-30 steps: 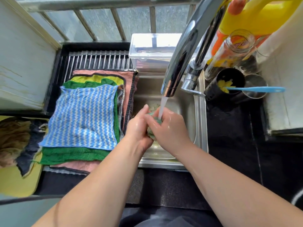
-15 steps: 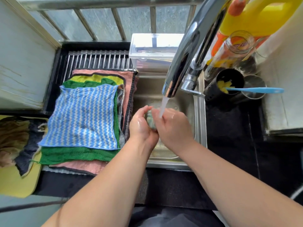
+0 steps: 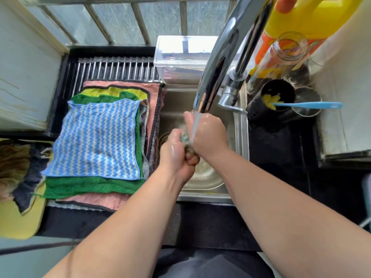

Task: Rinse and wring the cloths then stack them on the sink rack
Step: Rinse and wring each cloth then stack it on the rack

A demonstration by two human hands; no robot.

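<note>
Over the steel sink [image 3: 240,141], my left hand [image 3: 175,151] and my right hand [image 3: 208,135] both grip a small bunched grey-green cloth [image 3: 185,138] between them. Water from the chrome tap [image 3: 216,63] runs onto the cloth and my right hand. Most of the cloth is hidden inside my fists. To the left, on the metal sink rack [image 3: 114,69], lies a stack of flat cloths: a blue striped cloth [image 3: 96,137] on top, then a green cloth [image 3: 88,185], a yellow cloth [image 3: 112,91] and a pink cloth [image 3: 152,91].
A clear plastic box [image 3: 180,57] stands behind the sink. A yellow bottle [image 3: 313,15], a glass jar [image 3: 279,57] and a black cup holding a blue-handled brush [image 3: 307,105] crowd the right. More crumpled cloths [image 3: 18,169] lie on a yellow board [image 3: 20,221] at far left.
Both hands have twisted on the cloth and moved up closer under the tap. My right hand now sits farther back under the stream and my left hand nearer me. The stack is unchanged.
</note>
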